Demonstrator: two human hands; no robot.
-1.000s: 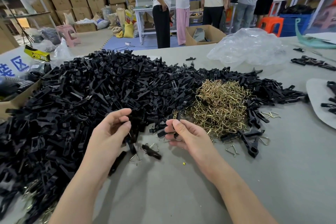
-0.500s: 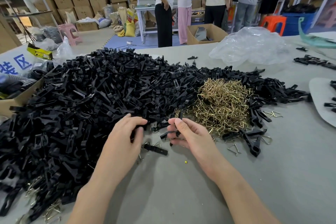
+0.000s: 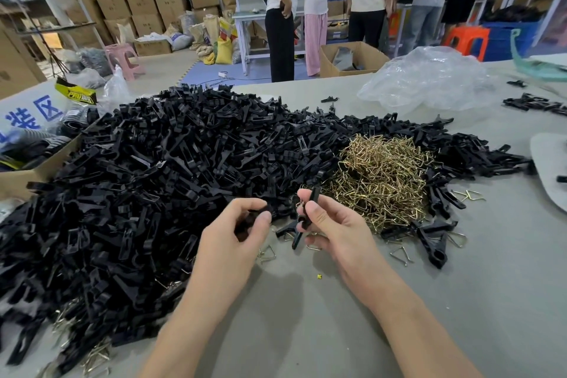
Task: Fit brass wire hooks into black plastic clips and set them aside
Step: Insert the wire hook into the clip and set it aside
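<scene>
Landmark: brass hook heap (image 3: 380,175).

Just near-left of heap: right hand (image 3: 337,230), thumb and forefinger pinching one black clip (image 3: 310,212) upright, probably to keep its slot open to a hook. Glint of brass against clip's upper part; seated or not, cannot tell.

Left of heap, beside that hand: left hand (image 3: 233,242), fingers curled round a second black piece (image 3: 247,224), likely next in line.

Farther left of heap: bulk clip pile (image 3: 138,187), close enough for quick picking.

Near side of heap: loose hooks (image 3: 399,255) on table (image 3: 306,331).
</scene>
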